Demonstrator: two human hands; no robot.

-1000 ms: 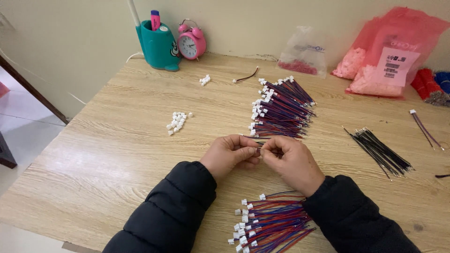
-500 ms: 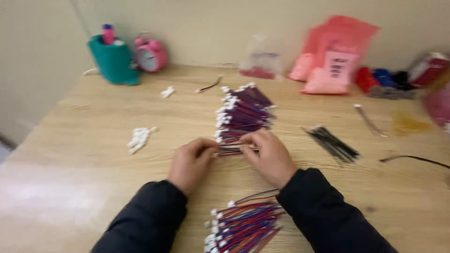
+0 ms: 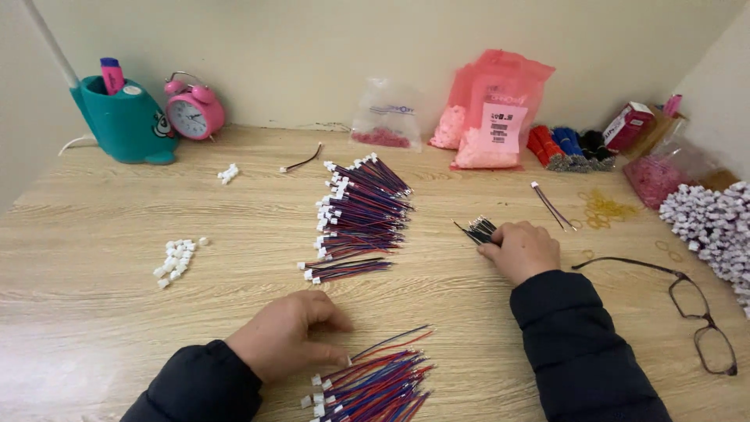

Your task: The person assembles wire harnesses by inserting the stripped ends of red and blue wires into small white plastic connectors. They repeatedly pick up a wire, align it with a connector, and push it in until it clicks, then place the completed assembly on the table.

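Note:
My left hand [image 3: 285, 336] rests low on the wooden table [image 3: 101, 312], thumb and fingers pinched on the end of a red and blue wire from the near bundle [image 3: 379, 384], which has white connectors. My right hand [image 3: 522, 248] lies closed over a small bunch of thin black wires [image 3: 475, 230], whose tips stick out to its left. Between the hands lies a small finished bunch [image 3: 344, 270]. Behind that bunch is a large pile of red and blue connector wires [image 3: 363, 207].
Loose white connectors [image 3: 176, 258] lie at the left, with a few more [image 3: 228, 173] further back. A teal pen holder [image 3: 125, 121], a pink alarm clock [image 3: 194, 111] and pink bags [image 3: 496, 109] line the wall. At the right are glasses [image 3: 691, 301] and a heap of white connectors [image 3: 715, 223].
Both hands were together at the table's middle working on one wire. They have since parted: the left went down to the near bundle, the right went out to the black wires.

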